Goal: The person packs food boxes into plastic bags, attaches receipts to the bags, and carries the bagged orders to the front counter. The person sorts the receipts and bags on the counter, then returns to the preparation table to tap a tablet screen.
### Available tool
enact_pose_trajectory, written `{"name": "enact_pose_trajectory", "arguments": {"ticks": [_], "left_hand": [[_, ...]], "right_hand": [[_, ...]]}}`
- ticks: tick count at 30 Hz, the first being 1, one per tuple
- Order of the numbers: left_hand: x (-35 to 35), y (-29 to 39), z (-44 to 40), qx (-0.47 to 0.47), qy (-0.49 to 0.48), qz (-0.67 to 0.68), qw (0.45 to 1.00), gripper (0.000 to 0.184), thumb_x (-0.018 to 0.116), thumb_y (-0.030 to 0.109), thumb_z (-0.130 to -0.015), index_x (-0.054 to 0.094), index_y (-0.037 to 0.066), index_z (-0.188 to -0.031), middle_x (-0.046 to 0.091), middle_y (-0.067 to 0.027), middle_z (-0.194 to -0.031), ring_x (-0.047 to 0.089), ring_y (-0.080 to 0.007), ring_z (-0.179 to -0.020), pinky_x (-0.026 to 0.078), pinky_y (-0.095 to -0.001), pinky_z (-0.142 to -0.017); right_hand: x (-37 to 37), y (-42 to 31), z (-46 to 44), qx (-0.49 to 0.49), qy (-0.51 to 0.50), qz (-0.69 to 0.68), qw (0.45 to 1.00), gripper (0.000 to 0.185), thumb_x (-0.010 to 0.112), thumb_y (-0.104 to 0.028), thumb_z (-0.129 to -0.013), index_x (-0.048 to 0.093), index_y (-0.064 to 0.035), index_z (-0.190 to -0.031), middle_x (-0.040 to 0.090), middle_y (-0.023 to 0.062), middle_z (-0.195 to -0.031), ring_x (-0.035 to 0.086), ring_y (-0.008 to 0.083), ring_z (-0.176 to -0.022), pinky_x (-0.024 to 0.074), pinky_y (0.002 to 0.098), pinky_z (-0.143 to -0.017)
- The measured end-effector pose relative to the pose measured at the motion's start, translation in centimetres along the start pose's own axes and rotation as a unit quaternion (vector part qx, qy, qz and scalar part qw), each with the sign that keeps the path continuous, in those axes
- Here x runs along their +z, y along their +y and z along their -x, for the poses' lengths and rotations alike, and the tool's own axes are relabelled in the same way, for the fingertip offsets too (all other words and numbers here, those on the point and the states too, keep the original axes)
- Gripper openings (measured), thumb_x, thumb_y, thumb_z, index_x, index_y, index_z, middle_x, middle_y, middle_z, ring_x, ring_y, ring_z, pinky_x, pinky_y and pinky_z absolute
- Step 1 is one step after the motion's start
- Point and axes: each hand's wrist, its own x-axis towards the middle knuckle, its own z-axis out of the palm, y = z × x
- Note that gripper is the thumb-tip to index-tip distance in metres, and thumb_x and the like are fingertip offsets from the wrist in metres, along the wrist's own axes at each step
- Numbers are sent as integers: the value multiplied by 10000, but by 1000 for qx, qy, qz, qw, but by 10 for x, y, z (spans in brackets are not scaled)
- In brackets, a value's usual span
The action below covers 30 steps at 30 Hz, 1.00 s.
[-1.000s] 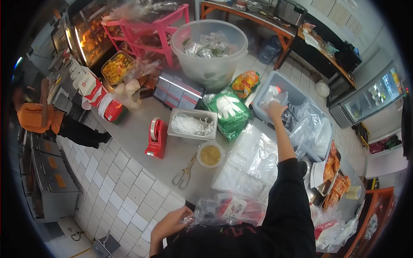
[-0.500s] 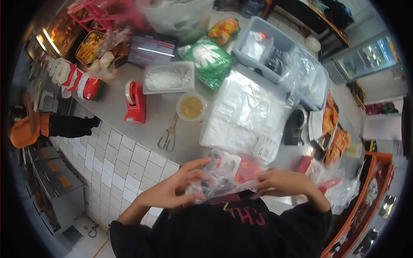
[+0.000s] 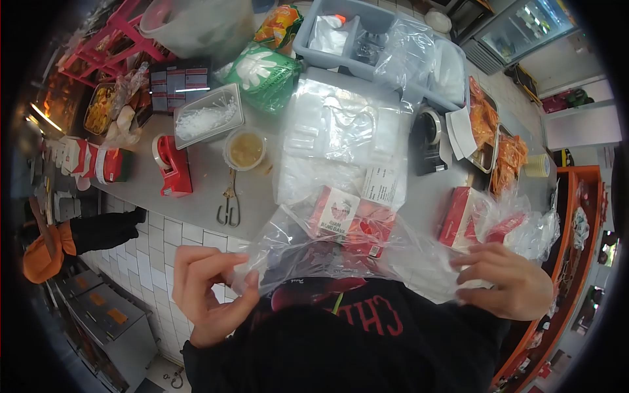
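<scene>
A clear plastic bag [image 3: 419, 262] is stretched wide between my two hands, just in front of my chest. My left hand [image 3: 213, 291] pinches its left end between thumb and fingers. At the opposite end, my right hand [image 3: 501, 278] grips the plastic with bent fingers. A red-and-white printed box [image 3: 337, 213] shows at the middle of the bag, beside a red pack [image 3: 369, 232]; whether they sit inside or behind the plastic I cannot tell. Just beyond lies a stack of clear plastic bags [image 3: 337, 141] with a printed receipt [image 3: 380, 185] on its near corner.
Scissors [image 3: 229, 204], a red tape dispenser [image 3: 173, 167], a sauce tub [image 3: 245, 149] and a lidded container [image 3: 208, 116] stand left. A blue-grey bin [image 3: 331, 60] is at the back. Right are a black tape dispenser [image 3: 430, 144], food trays [image 3: 488, 157] and red boxes [image 3: 457, 219]. Another person [image 3: 56, 245] stands far left.
My hands have moved apart, pulling the crumpled bag out wide. The red-and-white box now shows more clearly. The view has shifted, so the table items appear farther left.
</scene>
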Motion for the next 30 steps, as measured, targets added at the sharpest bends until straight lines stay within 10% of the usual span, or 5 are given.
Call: {"name": "enact_pose_trajectory", "arguments": {"ticks": [4,14,20,27,30], "left_hand": [[2,-3,-2,-42,-92,74,992,381,699,7,-626,545,19,-975,425,-81,-900,464,-104,-664,433,-200,-551],[23,-5,17,-251,-20,269,930,365,633,3,-744,472,16,-1071,418,-77,-979,484,-108,-788,403,-222,-736],[16,-13,20,-348,20,318,882,327,602,61,-798,460,7,-1087,445,-57,-1004,513,-109,-801,411,-220,-727],[6,-51,34,-311,-289,105,899,366,584,225,-839,434,39,-1117,531,-6,-791,485,-61,-622,392,-191,-556],[11,-48,33,-307,-239,321,863,304,523,238,-876,421,70,-1106,526,20,-677,428,-36,-564,339,-177,-505]], "right_hand": [[-15,36,-42,-134,-106,-157,973,147,616,-132,-727,596,-51,-848,563,75,-925,560,259,-898,418,358,-809],[36,389,-396,183,467,69,862,313,673,-260,-667,610,40,-605,572,206,-581,563,353,-543,441,427,-554],[4,408,-406,220,441,-162,855,225,724,-227,-595,669,-14,-648,597,133,-533,589,235,-495,477,327,-542],[-78,359,-341,112,500,46,857,150,650,-155,-705,627,-8,-699,602,115,-613,586,232,-579,444,321,-573],[-114,252,-280,43,616,58,784,55,565,-42,-754,608,-18,-778,577,91,-649,564,220,-562,429,324,-545]]}}
